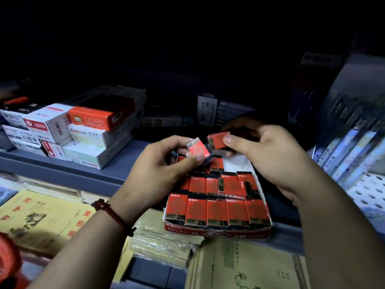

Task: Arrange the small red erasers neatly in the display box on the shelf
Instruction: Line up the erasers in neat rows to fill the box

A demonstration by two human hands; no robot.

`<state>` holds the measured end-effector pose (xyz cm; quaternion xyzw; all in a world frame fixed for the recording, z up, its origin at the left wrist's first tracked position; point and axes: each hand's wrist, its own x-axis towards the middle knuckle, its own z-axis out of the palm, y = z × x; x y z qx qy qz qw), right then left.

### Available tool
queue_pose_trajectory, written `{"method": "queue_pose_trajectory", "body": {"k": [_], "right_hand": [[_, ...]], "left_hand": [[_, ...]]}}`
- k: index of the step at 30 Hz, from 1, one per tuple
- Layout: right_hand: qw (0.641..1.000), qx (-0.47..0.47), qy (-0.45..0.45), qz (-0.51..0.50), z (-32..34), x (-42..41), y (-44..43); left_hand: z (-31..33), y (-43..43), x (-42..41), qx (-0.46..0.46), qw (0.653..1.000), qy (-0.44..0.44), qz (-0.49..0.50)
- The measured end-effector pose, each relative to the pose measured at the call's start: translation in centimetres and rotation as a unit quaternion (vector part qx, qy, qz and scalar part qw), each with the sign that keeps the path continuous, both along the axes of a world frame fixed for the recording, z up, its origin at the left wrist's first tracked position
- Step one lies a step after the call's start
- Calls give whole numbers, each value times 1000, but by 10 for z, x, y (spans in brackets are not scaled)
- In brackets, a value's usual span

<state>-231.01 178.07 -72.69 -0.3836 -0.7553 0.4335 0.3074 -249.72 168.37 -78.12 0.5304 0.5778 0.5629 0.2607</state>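
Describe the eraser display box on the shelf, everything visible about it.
The display box is a low, open-topped red cardboard tray with a worn front lip and a white wall at back right. It sits on the grey shelf. A tidy row of red 2B erasers lines its front; those behind lie jumbled. The left hand and right hand hover above its rear, each holding an eraser.

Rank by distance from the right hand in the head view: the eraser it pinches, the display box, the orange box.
1. Eraser, pinched in the right hand itself.
2. Display box, just below the hand.
3. Orange box, far left atop the stack.
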Motion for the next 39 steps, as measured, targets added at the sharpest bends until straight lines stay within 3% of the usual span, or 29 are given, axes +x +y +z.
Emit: {"method": "queue_pose_trajectory", "body": {"k": [8,14,21,32,35,39], "right_hand": [[991,58,-92,-78,2,8,9],[984,65,-152,-69,-1,10,10],[987,55,-134,-67,-3,10,5],[974,120,-183,-60,-7,2,-2],[959,149,-234,-63,-8,2,-1],[964,127,-227,-48,-8,1,2]], "left_hand": [[-2,0,1,-3,1000,2,5],[-2,1,2,-4,1000,14,20],[-2,1,2,-6,1000,11,24],[-4,2,0,1,999,20,25],[-4,3,1,6,999,20,26],[-2,3,1,13,999,24,32]]}}
